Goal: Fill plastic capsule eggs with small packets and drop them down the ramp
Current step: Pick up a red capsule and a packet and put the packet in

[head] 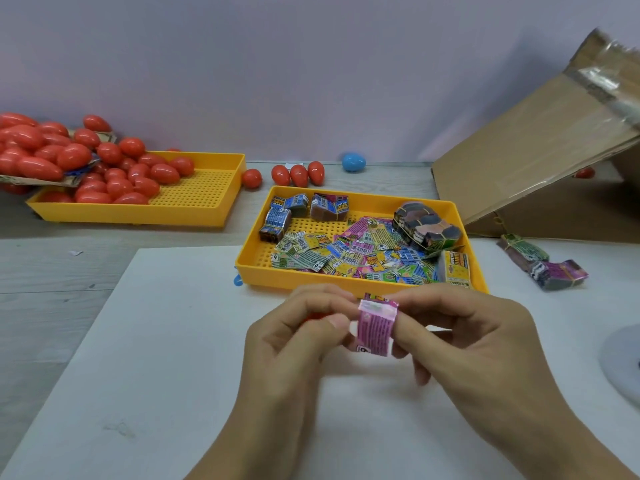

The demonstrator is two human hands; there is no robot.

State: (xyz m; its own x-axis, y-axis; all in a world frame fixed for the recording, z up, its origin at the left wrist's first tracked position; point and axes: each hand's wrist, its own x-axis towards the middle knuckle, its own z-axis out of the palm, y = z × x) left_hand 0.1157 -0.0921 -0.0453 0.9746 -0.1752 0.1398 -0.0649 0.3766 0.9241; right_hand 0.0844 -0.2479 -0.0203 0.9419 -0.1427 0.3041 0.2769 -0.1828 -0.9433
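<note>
Packet: pink packet (375, 329) at lower centre of the frame, held up between both hands above the white board (156, 341); printed text faces the camera and its top edge is folded over.
Left hand: left hand (291, 344) at lower centre, thumb and fingers curled and pinching the packet's left edge; a bit of red shows behind the fingers, too hidden to tell what it is.
Right hand: right hand (471, 344) just right of it, thumb and forefinger pinching the packet's right edge, the other fingers curled under.
Packet tray: yellow perforated tray (346, 282) at centre, just beyond the hands, holding a heap of loose packets (360, 254) in green, yellow, blue and pink, with banded bundles (427, 230) along its far and right sides.
Egg tray: second yellow tray (194, 202) at upper left, with a pile of red eggs (114, 168) spilling into it from a cardboard flap.
Loose eggs: four red eggs (291, 174) stand on the table between the two trays, near the wall; one blue egg (353, 162) lies to their right.
Ramp: cardboard ramp (526, 147) at upper right, sloping up toward the right edge, with shiny tape near its top.
Spare bundles: two banded bundles (543, 265) lie on the board, right of the packet tray.
Table: grey wood-grain table (52, 265) under the board.
</note>
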